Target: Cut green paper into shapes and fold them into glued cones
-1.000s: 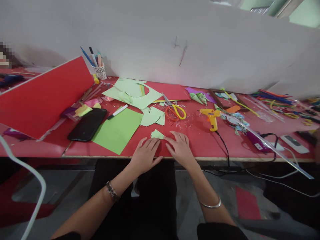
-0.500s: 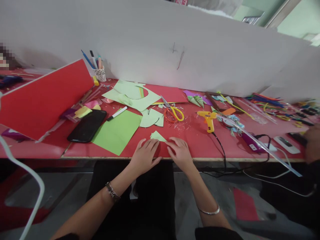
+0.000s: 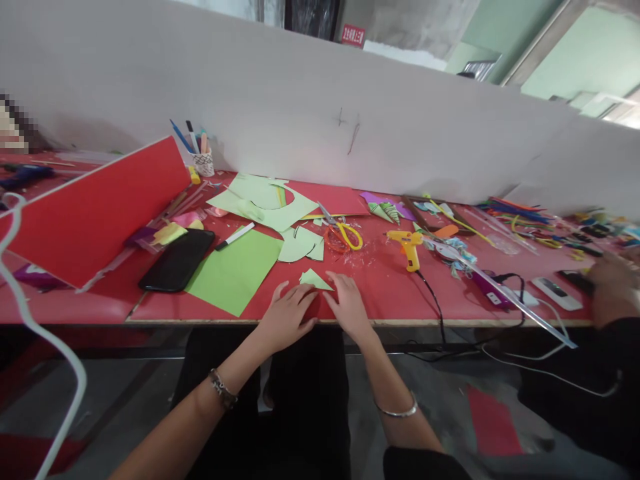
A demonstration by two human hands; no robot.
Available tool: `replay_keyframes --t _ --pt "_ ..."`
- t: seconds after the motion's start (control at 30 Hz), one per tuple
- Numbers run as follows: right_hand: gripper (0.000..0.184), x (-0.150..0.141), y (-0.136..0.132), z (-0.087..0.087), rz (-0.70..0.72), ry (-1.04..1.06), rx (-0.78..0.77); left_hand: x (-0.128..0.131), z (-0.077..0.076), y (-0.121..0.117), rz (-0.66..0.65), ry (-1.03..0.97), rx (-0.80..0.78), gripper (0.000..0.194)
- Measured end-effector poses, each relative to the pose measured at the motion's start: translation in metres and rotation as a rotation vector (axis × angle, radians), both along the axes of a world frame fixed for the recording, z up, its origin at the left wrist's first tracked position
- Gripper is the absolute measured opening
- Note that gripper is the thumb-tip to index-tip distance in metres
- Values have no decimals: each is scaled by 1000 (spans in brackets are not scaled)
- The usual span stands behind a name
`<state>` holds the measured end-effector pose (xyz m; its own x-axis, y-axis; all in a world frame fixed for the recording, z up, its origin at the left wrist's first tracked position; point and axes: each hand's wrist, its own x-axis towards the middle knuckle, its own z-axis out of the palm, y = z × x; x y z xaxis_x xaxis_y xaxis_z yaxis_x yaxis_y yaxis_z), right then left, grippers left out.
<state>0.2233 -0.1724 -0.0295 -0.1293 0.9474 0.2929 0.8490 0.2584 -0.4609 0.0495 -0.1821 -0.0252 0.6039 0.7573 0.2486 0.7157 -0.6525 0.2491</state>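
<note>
A black rectangular smartphone [image 3: 176, 261] is laid near a large, tilted red board [image 3: 107, 210]. Pens [image 3: 191, 137] are held upright in a black-and-white patterned cup [image 3: 203, 163]. Farther right, a purple plastic power strip [image 3: 489, 291] and a white oblong device with a dark display [image 3: 557, 294] are seen below bundled multicoloured craft stems [image 3: 520, 211].

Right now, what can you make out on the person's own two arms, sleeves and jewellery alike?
The left hand has a chunky, dark and silvery link bracelet at its wrist. Above the right hand sits a smooth, thin silver bangle. A black sleeve covers the right upper arm. I can't make out any rings.
</note>
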Motion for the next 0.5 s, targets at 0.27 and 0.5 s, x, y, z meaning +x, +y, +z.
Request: replay_keyframes --t 0.27,0.5 --pt "28 -17 17 -4 -72 282 -77 -8 3 0 18 -105 -29 37" --pt "15 -20 28 14 14 894 -148 -20 26 27 159 -562 -358 30"
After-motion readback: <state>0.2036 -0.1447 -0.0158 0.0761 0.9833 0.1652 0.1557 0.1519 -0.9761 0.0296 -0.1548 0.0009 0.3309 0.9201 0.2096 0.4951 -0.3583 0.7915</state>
